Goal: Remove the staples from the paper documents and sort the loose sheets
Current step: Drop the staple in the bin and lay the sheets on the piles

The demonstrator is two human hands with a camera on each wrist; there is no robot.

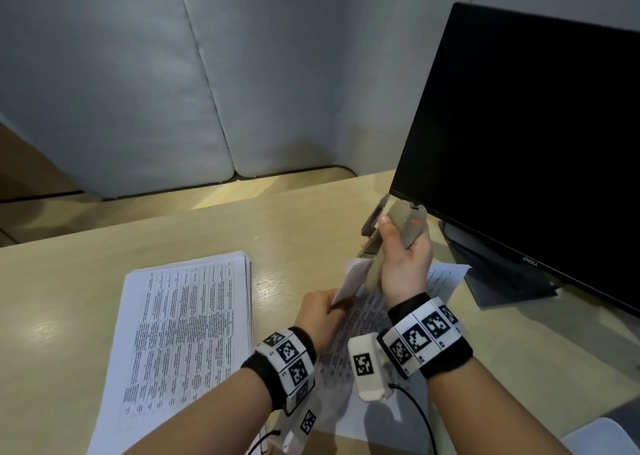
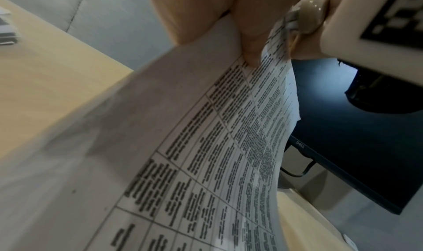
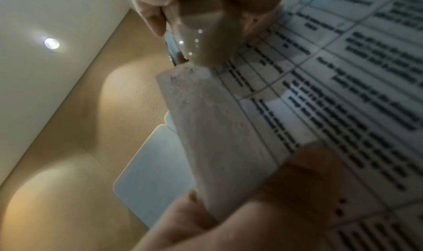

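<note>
My right hand (image 1: 403,246) grips a beige stapler (image 1: 398,227) held upright above the desk, its lower end set against the folded-up corner (image 1: 349,278) of a printed document (image 1: 360,319). My left hand (image 1: 320,311) pinches that corner just below the stapler. In the left wrist view the document (image 2: 217,155) curves down from my fingers (image 2: 249,38), and the stapler's end (image 2: 311,9) shows at the top. The right wrist view has the stapler's tip (image 3: 203,38) touching the folded corner (image 3: 206,119). No staple is visible. A thick stack of printed sheets (image 1: 180,333) lies to the left.
A black Dell monitor (image 1: 533,136) on a dark stand (image 1: 502,274) rises close on the right. Grey padded partition panels (image 1: 173,73) back the wooden desk (image 1: 294,212). A pale object (image 1: 602,437) sits at the bottom right corner.
</note>
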